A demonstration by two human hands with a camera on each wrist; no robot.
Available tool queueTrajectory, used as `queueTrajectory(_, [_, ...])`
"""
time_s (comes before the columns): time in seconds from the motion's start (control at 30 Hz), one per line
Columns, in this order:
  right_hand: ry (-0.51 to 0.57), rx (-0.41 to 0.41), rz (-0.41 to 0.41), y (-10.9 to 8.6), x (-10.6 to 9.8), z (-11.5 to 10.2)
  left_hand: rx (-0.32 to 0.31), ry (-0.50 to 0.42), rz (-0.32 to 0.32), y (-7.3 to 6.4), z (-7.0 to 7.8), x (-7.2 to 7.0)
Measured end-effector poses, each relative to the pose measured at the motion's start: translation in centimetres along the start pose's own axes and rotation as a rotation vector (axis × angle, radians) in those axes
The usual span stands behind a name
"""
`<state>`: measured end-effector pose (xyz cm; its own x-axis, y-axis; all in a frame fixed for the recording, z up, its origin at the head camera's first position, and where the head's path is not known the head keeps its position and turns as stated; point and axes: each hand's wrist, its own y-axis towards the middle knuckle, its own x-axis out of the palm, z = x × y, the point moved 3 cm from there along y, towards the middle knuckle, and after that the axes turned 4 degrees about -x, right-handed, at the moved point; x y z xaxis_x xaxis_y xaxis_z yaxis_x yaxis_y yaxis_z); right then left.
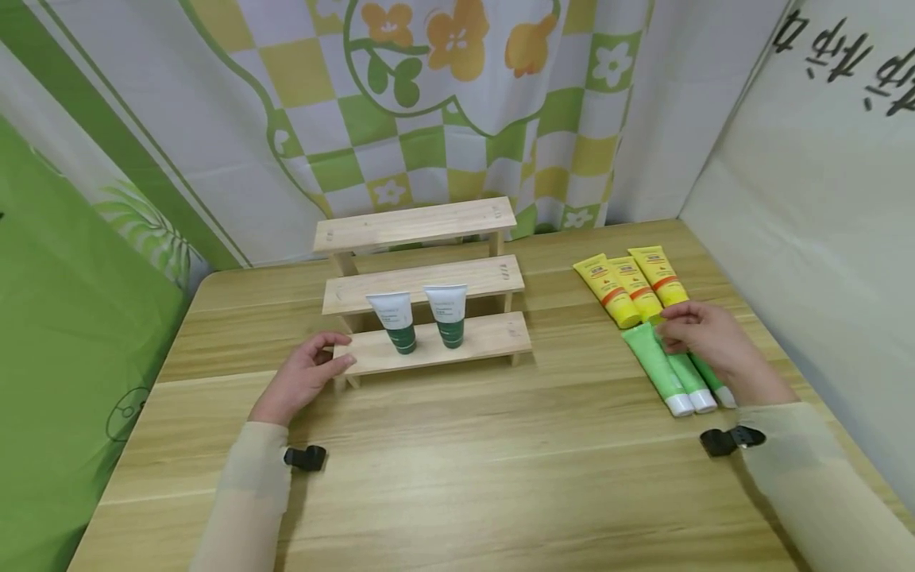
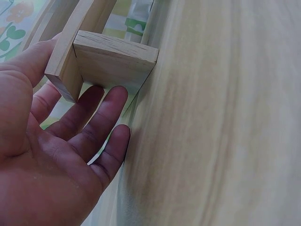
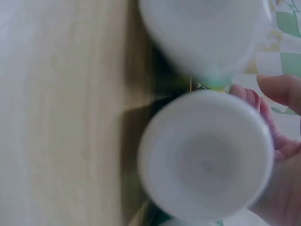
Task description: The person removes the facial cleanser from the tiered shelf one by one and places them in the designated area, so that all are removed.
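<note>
My left hand (image 1: 303, 377) holds the left end of the lowest step of a three-tier wooden shelf (image 1: 493, 338), its thumb over the board and the other fingers around the end (image 2: 61, 77). Two white and dark-green squeeze tubes, a left one (image 1: 396, 322) and a right one (image 1: 448, 315), stand cap down on that step. Over at the right, my right hand (image 1: 704, 342) is above the upper ends of several green squeeze tubes (image 1: 658, 365) lying flat, fingers bent. Their white caps (image 3: 207, 155) fill the right wrist view, with thumb and fingers apart behind them.
Three yellow squeeze tubes (image 1: 608, 290) lie just behind the green ones. All stand or lie on a wood-grain table (image 1: 457, 477). A patterned curtain (image 1: 443, 143) hangs behind the shelf, and a white wall (image 1: 822, 214) borders the right side.
</note>
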<state>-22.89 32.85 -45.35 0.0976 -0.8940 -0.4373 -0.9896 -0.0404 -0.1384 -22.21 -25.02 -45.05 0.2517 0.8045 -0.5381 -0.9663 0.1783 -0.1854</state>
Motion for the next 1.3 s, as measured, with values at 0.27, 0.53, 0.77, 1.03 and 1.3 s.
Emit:
queueTrajectory(0.27, [0.045,-0.015,0.031,-0.4,-0.1,-0.3,-0.01,0.002,0.001,0.0,0.1,-0.1])
queueTrajectory(0.53, [0.068,-0.103,0.031,-0.9,1.1,-2.5,0.0,0.004,0.004,-0.1,0.3,-0.2])
queueTrajectory(0.77, [0.222,-0.228,0.017,-0.9,3.4,-4.8,0.007,0.016,0.007,-0.1,0.5,-0.2])
queueTrajectory(1.03, [0.23,-0.319,-0.065,-0.8,6.6,-8.4,-0.006,0.016,0.007,-0.2,0.5,-0.1])
queueTrajectory(1.3, [0.118,-0.372,-0.099,0.0,9.9,-10.9,-0.016,-0.013,-0.009,-0.2,0.2,0.0])
